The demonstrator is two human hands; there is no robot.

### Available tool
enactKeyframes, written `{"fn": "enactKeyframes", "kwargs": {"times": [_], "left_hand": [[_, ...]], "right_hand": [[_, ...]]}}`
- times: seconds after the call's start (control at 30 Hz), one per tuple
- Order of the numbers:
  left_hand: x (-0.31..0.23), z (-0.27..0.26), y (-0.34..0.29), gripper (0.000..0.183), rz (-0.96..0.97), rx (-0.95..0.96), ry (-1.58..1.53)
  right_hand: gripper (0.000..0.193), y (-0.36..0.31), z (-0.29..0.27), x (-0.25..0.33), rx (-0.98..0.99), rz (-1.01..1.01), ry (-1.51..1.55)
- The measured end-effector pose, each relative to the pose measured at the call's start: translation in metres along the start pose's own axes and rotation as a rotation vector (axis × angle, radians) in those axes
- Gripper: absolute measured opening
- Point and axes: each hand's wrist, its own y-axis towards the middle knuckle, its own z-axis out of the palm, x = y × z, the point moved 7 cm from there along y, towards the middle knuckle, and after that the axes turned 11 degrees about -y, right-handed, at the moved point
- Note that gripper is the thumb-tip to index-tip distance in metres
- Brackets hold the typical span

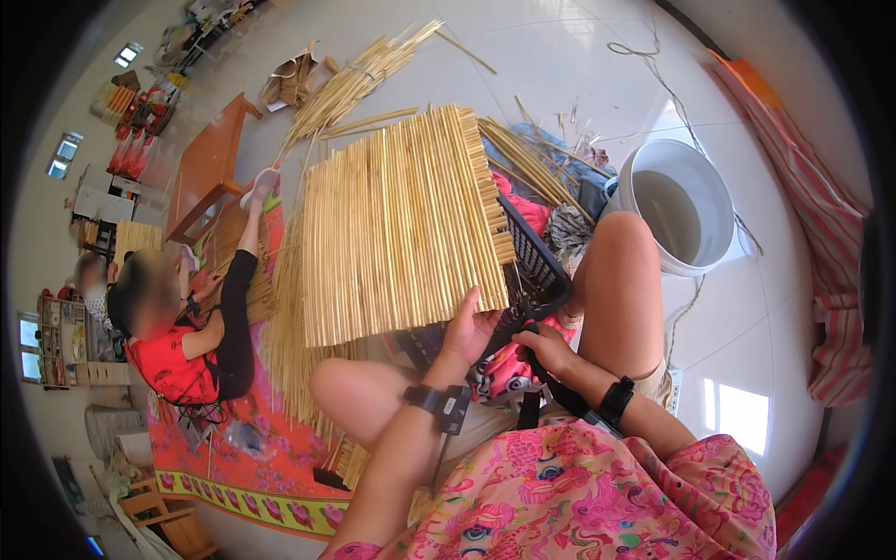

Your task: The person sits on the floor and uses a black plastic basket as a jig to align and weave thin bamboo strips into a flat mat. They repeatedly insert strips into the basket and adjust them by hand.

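Left grip (pixel 469 331): thumb above, pinching the near edge of a stalk panel (pixel 401 219), apparently to steady it. Right grip (pixel 549 352): curled on a dark handle (pixel 529 329), purpose unclear. Panel: over a dark crate (pixel 537 261), seemingly for support.

You have two hands in view, a left hand (pixel 469 329) and a right hand (pixel 547 351), and two black wristbands (pixel 617 399), one per arm. In front of you is one stalk mat (pixel 401 224). On your right you have one pale bucket (pixel 712 201); just left of it, one dark basket (pixel 534 250). On your left sit one person in red (pixel 177 362) and one wooden table (pixel 207 161). Far off lies one tied bundle (pixel 369 73).
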Motion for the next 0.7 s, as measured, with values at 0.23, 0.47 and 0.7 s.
{"fn": "enactKeyframes", "kwargs": {"times": [0.23,0.47,0.7], "left_hand": [[0.000,-0.006,0.003,0.031,-0.001,0.016,-0.021],[0.001,0.000,0.003,0.032,-0.007,0.044,-0.030],[0.001,-0.001,0.003,0.032,-0.006,0.041,-0.030]], "right_hand": [[0.035,0.001,0.001,0.006,0.010,-0.010,-0.113],[0.035,0.000,-0.001,0.009,-0.017,-0.026,-0.136],[0.037,0.000,0.000,0.012,-0.013,-0.016,-0.094]]}}
